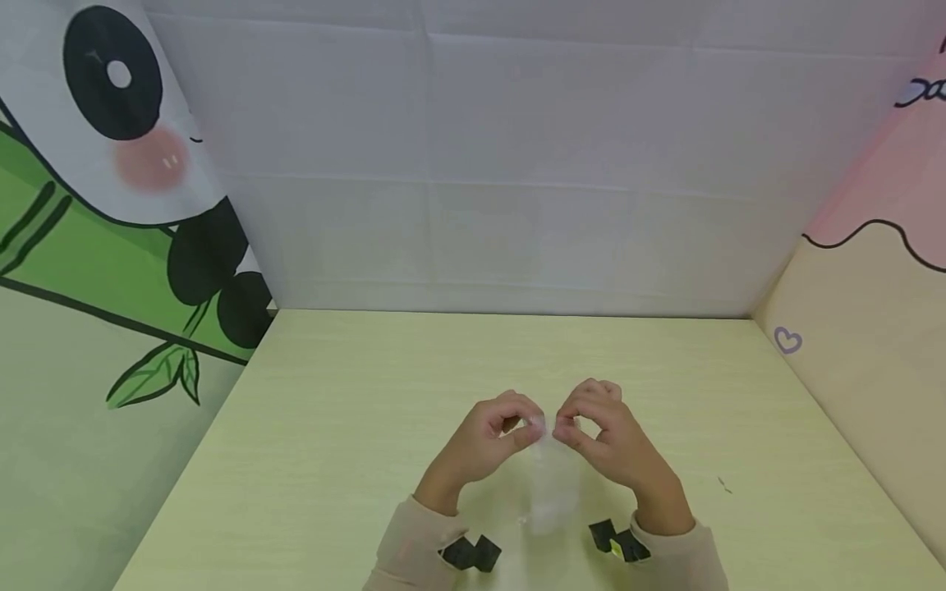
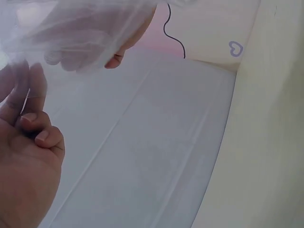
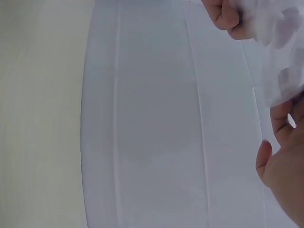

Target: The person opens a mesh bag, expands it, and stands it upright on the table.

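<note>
A thin see-through plastic bag (image 1: 554, 492) hangs between the two hands, low over the table. My left hand (image 1: 488, 431) pinches its upper edge between thumb and index finger. Close beside it, with a narrow gap between the fingertips, my right hand (image 1: 609, 431) pinches the same edge. In the left wrist view the clear film (image 2: 95, 33) spreads across the top, and the fingers of the other hand show blurred through it. From the right wrist, the bag (image 3: 280, 57) appears at the upper right, above the curled fingers of my right hand (image 3: 289, 166).
Both hands work above a pale wood-look table (image 1: 332, 410). A white sheet (image 1: 517, 164) stands along the back edge, with painted panels at left and right. Tiny dark scraps (image 1: 724, 485) lie right of the right hand. Black squares (image 1: 473, 553) sit at the sleeve cuffs.
</note>
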The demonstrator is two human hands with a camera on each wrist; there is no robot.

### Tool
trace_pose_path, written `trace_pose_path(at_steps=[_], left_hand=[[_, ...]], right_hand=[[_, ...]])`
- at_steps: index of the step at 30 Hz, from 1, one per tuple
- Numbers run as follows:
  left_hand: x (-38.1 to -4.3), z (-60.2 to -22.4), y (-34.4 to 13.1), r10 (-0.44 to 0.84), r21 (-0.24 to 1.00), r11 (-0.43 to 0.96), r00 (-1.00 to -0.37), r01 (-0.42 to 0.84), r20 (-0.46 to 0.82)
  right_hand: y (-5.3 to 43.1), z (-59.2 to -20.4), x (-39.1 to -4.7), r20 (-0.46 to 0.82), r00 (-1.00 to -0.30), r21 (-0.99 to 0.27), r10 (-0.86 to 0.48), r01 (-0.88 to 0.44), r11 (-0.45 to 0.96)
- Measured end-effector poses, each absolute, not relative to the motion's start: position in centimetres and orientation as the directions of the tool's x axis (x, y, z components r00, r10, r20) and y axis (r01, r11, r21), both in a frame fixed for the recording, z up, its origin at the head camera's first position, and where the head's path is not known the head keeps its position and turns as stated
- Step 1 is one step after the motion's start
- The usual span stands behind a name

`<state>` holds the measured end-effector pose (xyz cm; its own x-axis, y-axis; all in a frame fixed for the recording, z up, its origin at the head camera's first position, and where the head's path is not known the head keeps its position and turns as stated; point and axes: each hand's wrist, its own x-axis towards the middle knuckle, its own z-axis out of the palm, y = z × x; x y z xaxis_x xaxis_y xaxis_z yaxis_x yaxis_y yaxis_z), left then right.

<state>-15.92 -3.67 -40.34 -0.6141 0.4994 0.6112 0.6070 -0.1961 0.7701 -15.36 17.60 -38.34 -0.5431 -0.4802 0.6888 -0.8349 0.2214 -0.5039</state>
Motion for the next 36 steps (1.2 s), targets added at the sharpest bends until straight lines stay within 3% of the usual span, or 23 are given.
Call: trace_pose_path(at_steps=[7,17,31,36], left_hand=[[-16.3,-40.8,-4.2,0.496,0.74,-0.416,-0.55,0.528,0.671],[-16.3,-40.7,-4.4,0.519,0.752,-0.121,-0.605,0.648,0.604],[-16.8,-41.1,-4.7,0.532,0.79,-0.235,-0.605,0.566,0.592],[-16.7,-41.4,-4.3,0.477,0.858,-0.202,-0.717,0.473,0.508]], right_hand=[[18.1,-38.3,-15.5,0.704,-0.526,-0.521,-0.476,-0.839,0.157],[18.2,-38.5,-15.7,0.712,-0.51,-0.494,-0.483,-0.852,0.171],[18.4,-39.2,-16.0,0.652,-0.573,-0.598,-0.497,-0.791,0.128],[18.4,-39.7,-16.1,0.617,-0.614,-0.655,-0.492,-0.748,0.112]])
